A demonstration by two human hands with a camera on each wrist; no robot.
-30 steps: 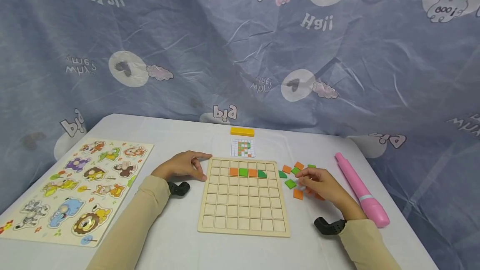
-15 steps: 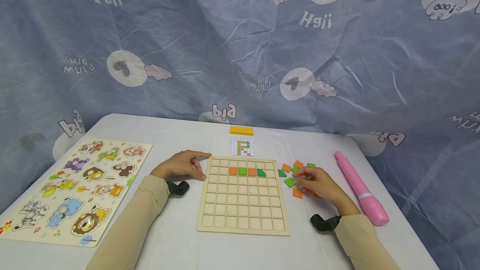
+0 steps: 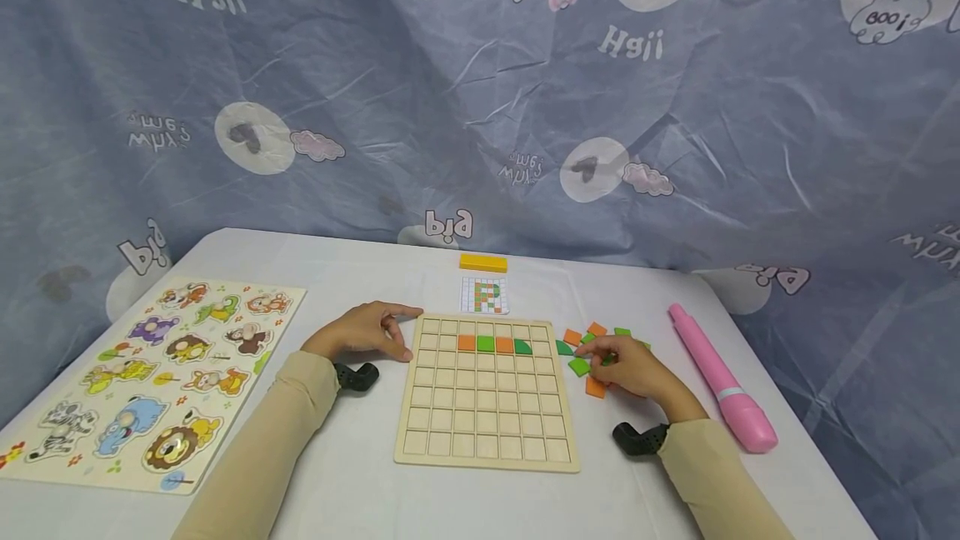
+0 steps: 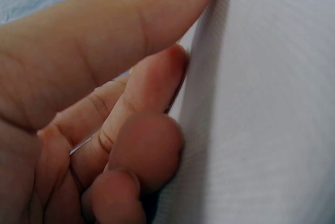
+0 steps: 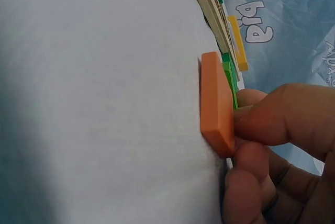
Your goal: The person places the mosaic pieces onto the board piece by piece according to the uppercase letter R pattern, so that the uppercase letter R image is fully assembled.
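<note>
A wooden grid board [image 3: 487,402] lies mid-table. One of its upper rows holds an orange square, a green square, another orange square and a dark green quarter-round tile [image 3: 522,347]. My left hand [image 3: 367,330] rests at the board's left side, index finger stretched to the top corner and thumb at the edge. To the right, my right hand [image 3: 630,365] is low over loose tiles, its fingertips right by a dark green quarter-round tile [image 3: 563,347]. In the right wrist view, an orange square tile [image 5: 212,98] lies in front of the thumb; no tile shows between the fingers.
Behind the board lie a pattern card [image 3: 484,295] and a yellow block [image 3: 483,262]. An animal peg puzzle [image 3: 180,365] covers the left side. A long pink object with a pale ring [image 3: 723,382] lies at the right. A patterned cloth [image 3: 420,123] hangs behind the table.
My right hand has shifted left across the loose tiles, toward the board and the dark green quarter-round tile. The left hand keeps its place at the board's edge.
</note>
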